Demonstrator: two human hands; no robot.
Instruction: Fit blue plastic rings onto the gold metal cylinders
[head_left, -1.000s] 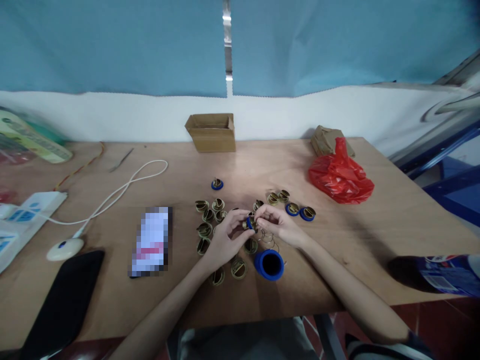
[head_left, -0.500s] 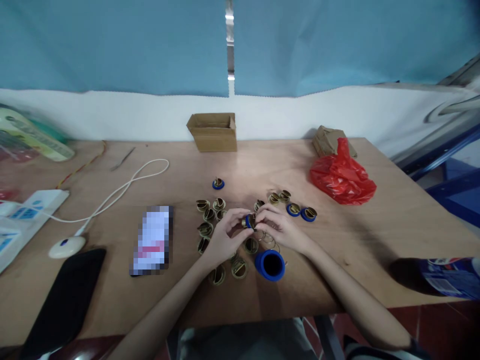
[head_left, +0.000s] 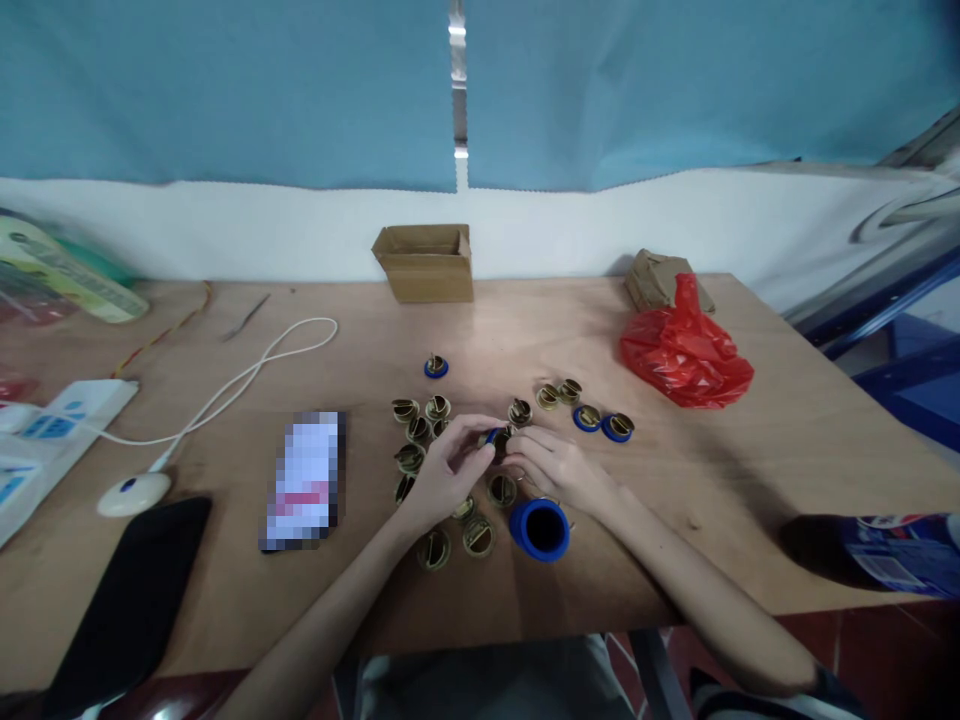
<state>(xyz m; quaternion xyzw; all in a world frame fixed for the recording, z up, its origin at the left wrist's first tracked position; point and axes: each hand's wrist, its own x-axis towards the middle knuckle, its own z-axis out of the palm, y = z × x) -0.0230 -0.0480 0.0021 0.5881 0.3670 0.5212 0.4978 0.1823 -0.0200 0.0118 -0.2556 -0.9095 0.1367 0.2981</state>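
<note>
A: Hands' pos. rel. to the blue cup?
B: Both just past it. L hand is a bit left: thumb on near side, fingers curled along far side, holding a blue-rimmed cap.
A: And R hand?
B: Beyond the cup, slightly right; back of hand up, fingers bunched, tips at the cap. Can't tell if they pinch it, tips partly hidden.
A: Forearms?
B: L forearm slants in from near left of cup, R forearm from near right.
A: Held cap's exact spot?
B: Btwn the hands, past the cup & a bit left.
A: Other stuff?
B: Several brass caps left of cup; red bag well past it, right.
</note>
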